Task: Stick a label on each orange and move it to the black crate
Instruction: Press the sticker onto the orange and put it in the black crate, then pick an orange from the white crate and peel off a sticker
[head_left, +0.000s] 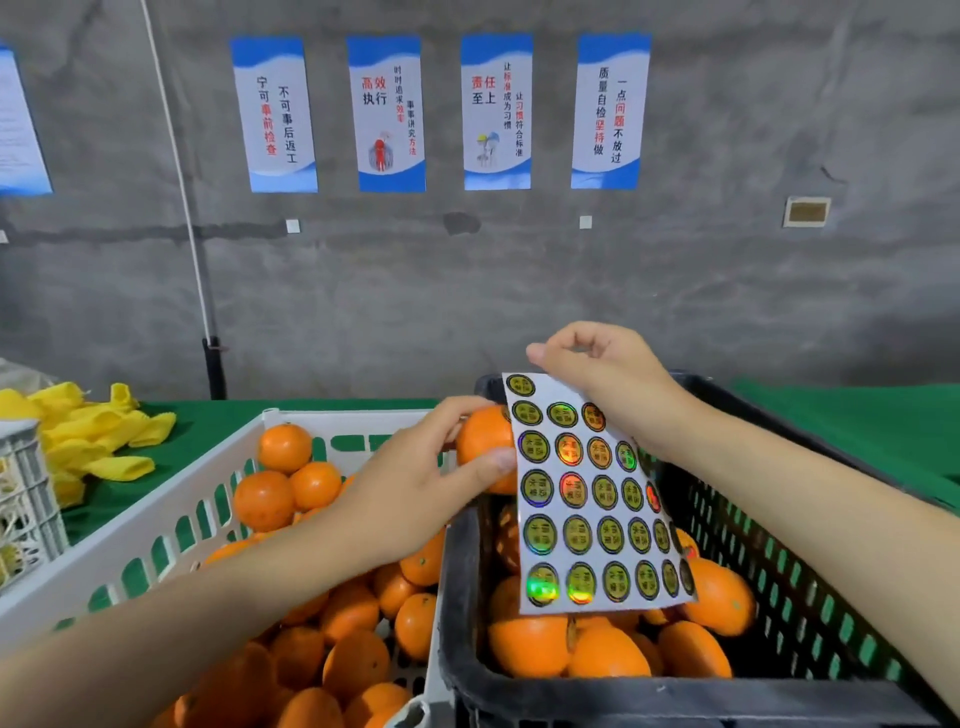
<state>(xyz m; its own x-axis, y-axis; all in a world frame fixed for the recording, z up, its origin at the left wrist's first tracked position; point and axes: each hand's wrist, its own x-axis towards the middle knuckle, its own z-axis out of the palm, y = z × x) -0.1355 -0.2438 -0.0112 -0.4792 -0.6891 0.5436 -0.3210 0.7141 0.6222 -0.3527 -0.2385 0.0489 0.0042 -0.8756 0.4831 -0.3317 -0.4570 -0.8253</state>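
Head view: the left hand (415, 478) gripped one orange (480, 441) between thumb and curled fingers and held it up above the left wall of the black crate (810, 597). The right hand (597, 374) was higher and further right, its fingers curled and pinching the top edge of a label sheet (592, 499). The sheet hung with its long axis running down toward the person, over the inside of the black crate. The held orange lay straight to the left of the sheet's upper rows, and its right side was hidden behind the sheet's left edge. The left thumb sat right at that edge, so it looked the nearer one for taking a label. I could not tell whether this orange already carried a label.

The black crate held a layer of oranges (602, 649) on its floor, partly covered by the sheet. The white crate (156, 499), just beside it on the left, was piled with more oranges (285, 483). Yellow foam nets (93, 436) lay on the green cover (857, 415) beyond the white crate. Much fruit was plainly left to do.
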